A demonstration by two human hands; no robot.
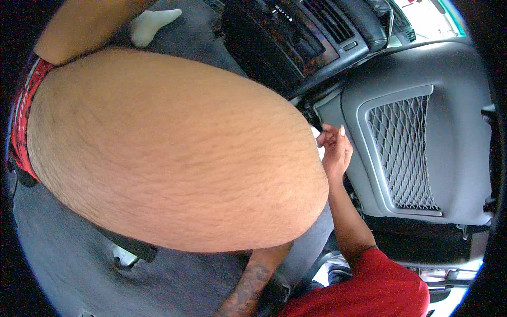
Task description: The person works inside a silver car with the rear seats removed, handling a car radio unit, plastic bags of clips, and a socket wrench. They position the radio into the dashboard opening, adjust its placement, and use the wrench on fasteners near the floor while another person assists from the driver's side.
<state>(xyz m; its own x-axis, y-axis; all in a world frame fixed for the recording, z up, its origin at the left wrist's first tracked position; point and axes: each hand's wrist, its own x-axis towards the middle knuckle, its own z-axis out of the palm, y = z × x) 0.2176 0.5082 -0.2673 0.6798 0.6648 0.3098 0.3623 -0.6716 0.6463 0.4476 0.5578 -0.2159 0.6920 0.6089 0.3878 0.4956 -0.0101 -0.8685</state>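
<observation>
A large expanse of bare skin (174, 142) of a person fills the middle, close to the camera; I cannot tell which body part. A red patterned waistband (26, 116) crosses its left end. At its right edge, my right hand (335, 150) has its fingers curled beside a small white item (317, 134); what they hold is too hidden to tell. A red sleeve (383, 269) covers that upper arm. A tattooed forearm (253, 280), apparently my left, runs from the lower edge under the bare skin, its hand hidden.
Around are a vehicle's grey seat back with netted pocket (401, 153), a dark console with air vents (311, 31), and grey upholstery (68, 243) with a metal fitting (125, 258). A white sock (150, 29) and a bent limb (84, 24) are at the top left.
</observation>
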